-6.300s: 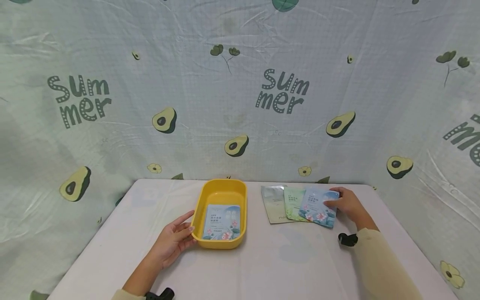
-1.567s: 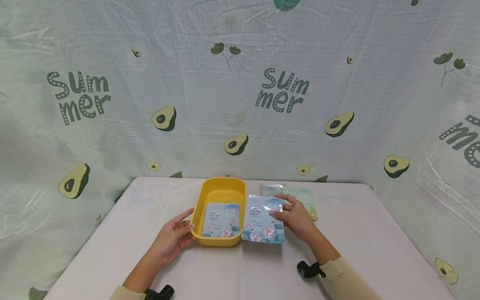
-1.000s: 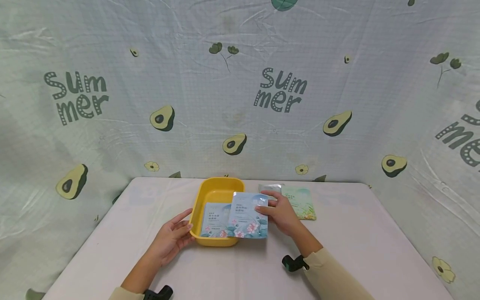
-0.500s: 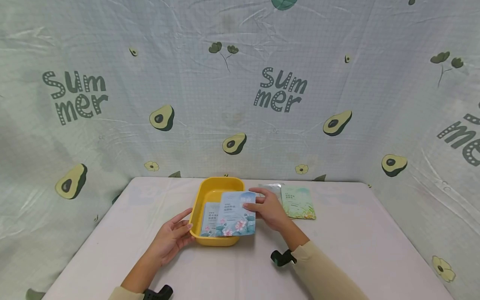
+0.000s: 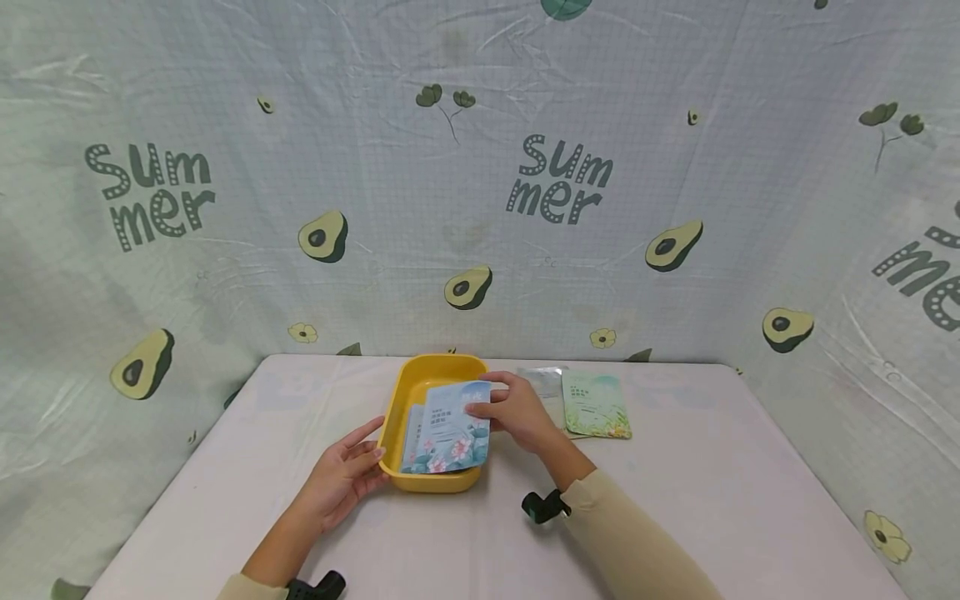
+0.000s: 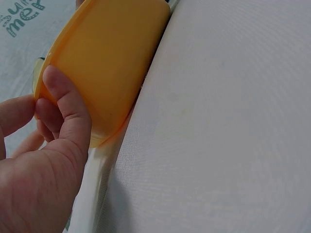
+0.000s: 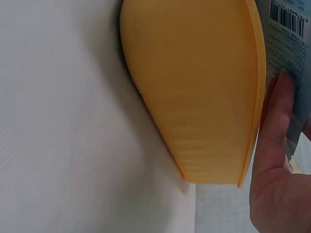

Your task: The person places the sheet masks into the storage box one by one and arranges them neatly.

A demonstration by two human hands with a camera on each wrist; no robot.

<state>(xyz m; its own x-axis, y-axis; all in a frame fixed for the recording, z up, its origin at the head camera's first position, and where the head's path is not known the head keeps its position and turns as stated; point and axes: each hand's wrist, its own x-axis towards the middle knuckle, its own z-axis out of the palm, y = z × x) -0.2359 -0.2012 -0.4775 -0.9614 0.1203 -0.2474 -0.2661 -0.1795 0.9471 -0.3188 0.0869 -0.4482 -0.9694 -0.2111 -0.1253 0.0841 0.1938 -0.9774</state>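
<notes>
Head view shows the white counter (image 5: 675, 500) carrying a yellow tray (image 5: 411, 390). My left hand (image 5: 347, 477) rests against the tray's near left corner, fingers fairly straight and thumb on the rim, gripping nothing. My right hand (image 5: 513, 410) pinches a blue lotus-print sachet (image 5: 452, 425) by its upper right corner and holds it tilted over the tray, above another blue sachet (image 5: 411, 437) lying inside. Just right of the tray, a green sachet (image 5: 596, 406) overlaps a silver sachet (image 5: 542, 382) on the counter.
</notes>
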